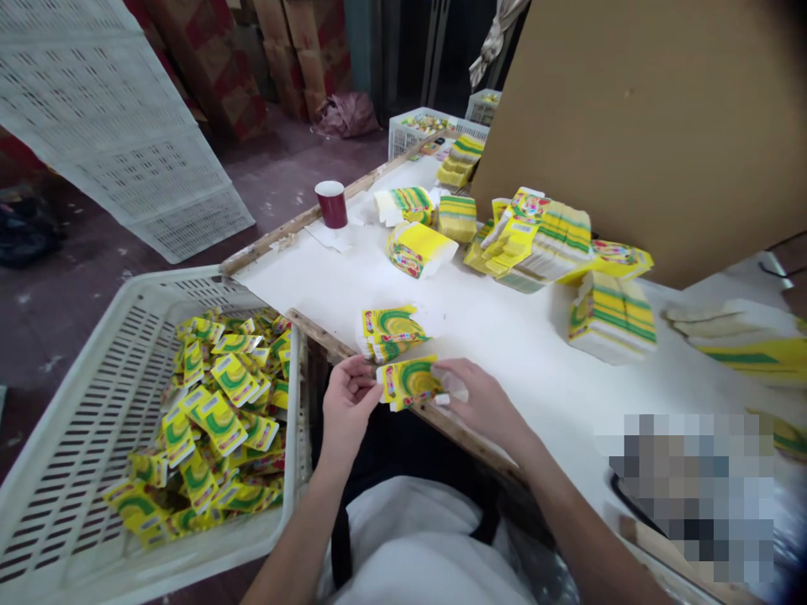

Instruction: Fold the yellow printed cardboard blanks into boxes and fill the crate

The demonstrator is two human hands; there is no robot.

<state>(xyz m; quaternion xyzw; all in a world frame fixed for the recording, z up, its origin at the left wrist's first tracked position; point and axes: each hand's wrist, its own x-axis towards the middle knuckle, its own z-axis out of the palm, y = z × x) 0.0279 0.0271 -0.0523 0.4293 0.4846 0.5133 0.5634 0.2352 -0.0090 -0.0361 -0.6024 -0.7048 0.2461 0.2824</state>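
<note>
A small yellow carton (408,382) with a green swirl print is held in front of me, over the table's front edge. My left hand (348,399) grips its left end, thumb along the lower side. At the right end, my right hand (482,402) has its fingers closed around the carton. A small white piece (443,399) shows by those fingertips; whether it is a flap or something else I cannot tell. Just beyond lies a little stack of matching cartons (392,326) on the white table (303,281).
Left of the table, a white plastic crate (135,336) holds a heap of yellow cartons (218,420). Bundled flat cartons (542,235) sit farther back, near a dark red mug (332,204). A large cardboard sheet (630,126) stands behind; a blurred patch covers the lower right.
</note>
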